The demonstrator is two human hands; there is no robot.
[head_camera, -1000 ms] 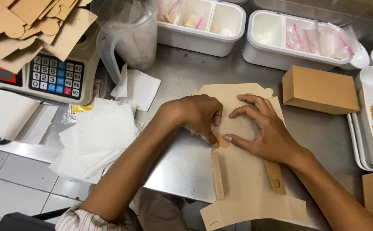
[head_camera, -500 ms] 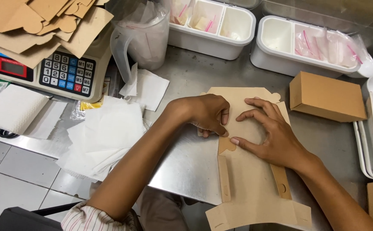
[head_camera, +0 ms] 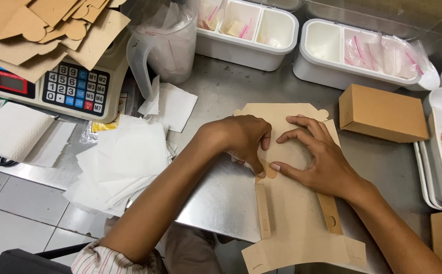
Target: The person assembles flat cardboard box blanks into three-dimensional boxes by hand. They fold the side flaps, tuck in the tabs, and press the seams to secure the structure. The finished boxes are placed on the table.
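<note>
Stainless steel worktop fills the view, with pale floor tiles seen beyond its near edge. At far left, a white electronic scale with a blue-and-white keypad is loaded with flat brown cardboard cut-outs. Beside it, loose white paper sheets are spread, and a clear plastic jug stands behind them. Two white divided plastic tubs are set along the back. At the centre, an unfolded brown cardboard box blank is laid flat on the steel, its near end overhanging the table edge. The left hand is curled knuckles-up on the blank's left edge, fingertips pressed down at a crease. The right hand is laid just beside it, fingers spread and bent, thumb touching the board near the left fingertips. Nothing is pinched by either hand. The blank is judged light, thin and stiff, bending cleanly only along scored lines; it is best gripped at the side flaps. At right, a closed brown cardboard box is seen.
</note>
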